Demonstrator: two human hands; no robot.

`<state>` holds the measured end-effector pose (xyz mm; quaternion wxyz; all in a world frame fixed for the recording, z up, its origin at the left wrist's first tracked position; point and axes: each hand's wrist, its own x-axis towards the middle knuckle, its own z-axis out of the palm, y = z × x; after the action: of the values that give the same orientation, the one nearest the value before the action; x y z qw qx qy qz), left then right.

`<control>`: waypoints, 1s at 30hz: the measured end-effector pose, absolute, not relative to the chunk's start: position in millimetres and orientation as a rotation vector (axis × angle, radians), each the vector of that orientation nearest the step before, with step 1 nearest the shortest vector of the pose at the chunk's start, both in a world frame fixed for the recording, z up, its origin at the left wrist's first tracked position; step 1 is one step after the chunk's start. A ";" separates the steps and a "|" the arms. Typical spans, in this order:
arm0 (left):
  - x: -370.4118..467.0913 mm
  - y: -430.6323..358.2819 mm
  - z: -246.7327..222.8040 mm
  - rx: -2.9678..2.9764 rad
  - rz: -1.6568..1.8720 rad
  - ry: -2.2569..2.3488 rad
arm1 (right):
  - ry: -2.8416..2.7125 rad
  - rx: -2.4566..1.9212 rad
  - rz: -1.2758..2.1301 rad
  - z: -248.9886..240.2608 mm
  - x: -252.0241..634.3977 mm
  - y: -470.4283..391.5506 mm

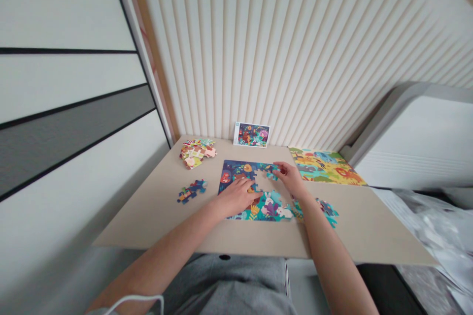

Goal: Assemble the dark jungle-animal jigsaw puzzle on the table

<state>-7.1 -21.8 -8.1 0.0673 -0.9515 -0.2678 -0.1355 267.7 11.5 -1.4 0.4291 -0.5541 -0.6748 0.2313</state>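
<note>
A partly assembled jigsaw puzzle [229, 177] with a dark blue and teal forest picture lies in the middle of the table. Bare tabletop shows through a gap on its right side. My left hand [239, 198] rests flat over the puzzle's left-centre part, fingers stretched toward the gap. At the upper right edge, my right hand [290, 178] pinches a teal puzzle piece [272, 175] between thumb and fingers; its fingertips partly cover the piece. Loose puzzle pieces [327, 209] lie near my right forearm, which hides some of them.
A picture card [252, 135] leans against the ribbed wall. A pile of mixed pieces [196, 151] sits at the back left, with a small blue cluster [192, 191] nearer. A yellow animal puzzle [327, 166] lies at the back right. Clear plastic wrapping [436, 226] is beyond the table's right edge.
</note>
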 end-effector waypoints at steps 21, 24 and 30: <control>-6.5 -22.0 -9.8 -2.920 -0.491 -0.821 | -2.006 -1.576 0.340 -16.0 227.0 38.6; -6.7 -22.4 -9.3 -2.920 -0.484 -0.829 | -2.039 -1.574 0.323 -15.7 225.2 37.9; -6.5 -23.2 -7.5 -2.909 -0.470 -0.831 | -2.091 -1.570 0.236 -16.4 220.7 34.5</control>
<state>-6.5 -23.2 -7.5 0.0399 -0.9494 -0.2713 -0.1533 220.7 34.5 -16.4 0.2552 -0.5782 -0.7700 0.0870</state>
